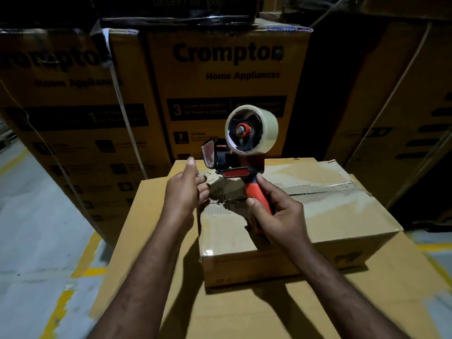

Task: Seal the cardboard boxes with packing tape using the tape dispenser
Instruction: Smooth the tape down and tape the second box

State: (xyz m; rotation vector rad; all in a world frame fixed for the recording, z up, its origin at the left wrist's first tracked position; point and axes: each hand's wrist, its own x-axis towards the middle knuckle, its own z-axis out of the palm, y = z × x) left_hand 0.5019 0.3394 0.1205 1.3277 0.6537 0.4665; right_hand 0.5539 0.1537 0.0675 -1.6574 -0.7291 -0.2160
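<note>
Fingers of the right hand clamp the red handle of the tape dispenser, held upright above the cardboard box; the left hand, fingers loosely apart, hovers over the box's left edge.

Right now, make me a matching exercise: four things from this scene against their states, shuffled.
Things:
1 left hand
2 right hand
3 tape roll
4 small box

States:
A sits on a larger carton
B open, holding nothing
C mounted on the tape dispenser
D grips the orange handle

Pairs: 1-B; 2-D; 3-C; 4-A
</note>
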